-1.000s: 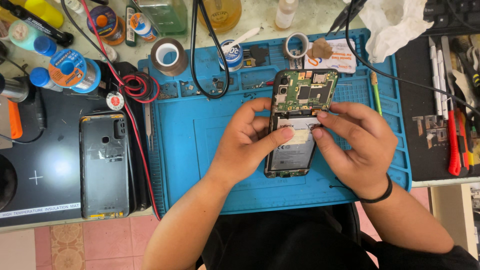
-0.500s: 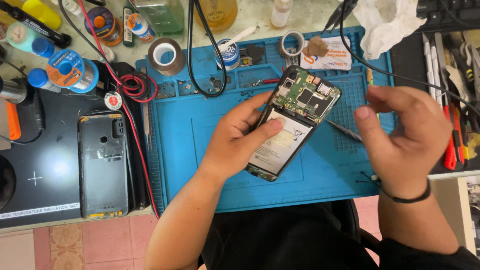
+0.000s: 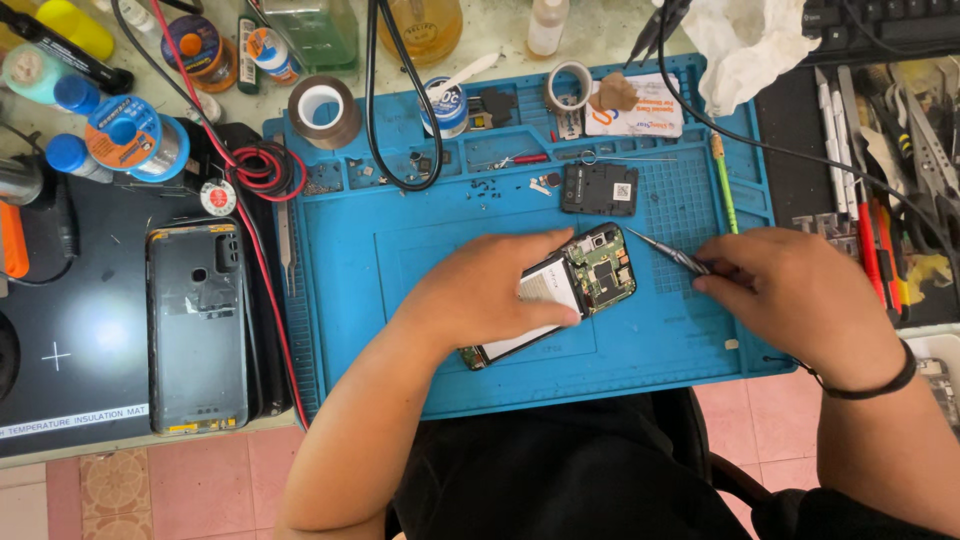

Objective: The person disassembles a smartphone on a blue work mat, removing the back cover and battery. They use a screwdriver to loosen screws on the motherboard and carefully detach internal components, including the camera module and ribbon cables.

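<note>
An opened phone (image 3: 588, 277) lies tilted on the blue work mat (image 3: 400, 240), its green circuit board and white battery showing. My left hand (image 3: 480, 295) lies over the phone's lower half and holds it down. My right hand (image 3: 800, 300) grips a thin metal screwdriver (image 3: 662, 250), whose tip points at the phone's upper right corner. A black wristband sits on my right wrist.
A grey phone back cover (image 3: 196, 325) rests on a black mat at the left. A small black plate (image 3: 598, 188), tape rolls (image 3: 323, 108), bottles, red and black cables and tiny screws crowd the mat's far side. Hand tools (image 3: 880, 170) lie at the right.
My left hand has laid the phone flatter and turned it further sideways on the mat. My right hand has picked up the screwdriver and brought it to the phone's corner.
</note>
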